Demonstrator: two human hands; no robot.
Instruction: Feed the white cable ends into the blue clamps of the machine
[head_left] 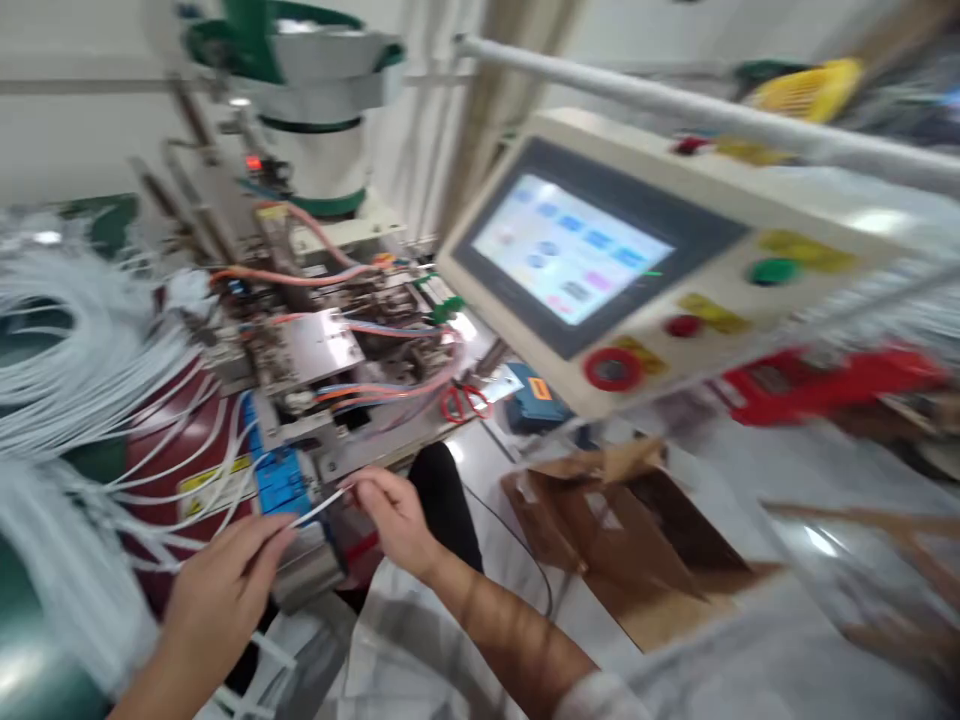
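A thin white cable (319, 508) is stretched between my two hands in front of the machine. My left hand (225, 580) pinches it at the lower left, thumb against fingers. At the other end, the fingertips of my right hand (394, 515) are closed on the cable's tip, whose details are too small to make out. Just behind the cable sits a blue machine block (281, 482). A large bundle of white cables (90, 370) lies to the left, with single strands reaching toward the machine (322, 350).
A control panel with a lit touchscreen (570, 245) juts out at the right. Red-handled scissors (465, 402) lie by the machine's edge. On the floor stands an open cardboard box (607, 540). A feeder bowl (322, 100) rises at the back.
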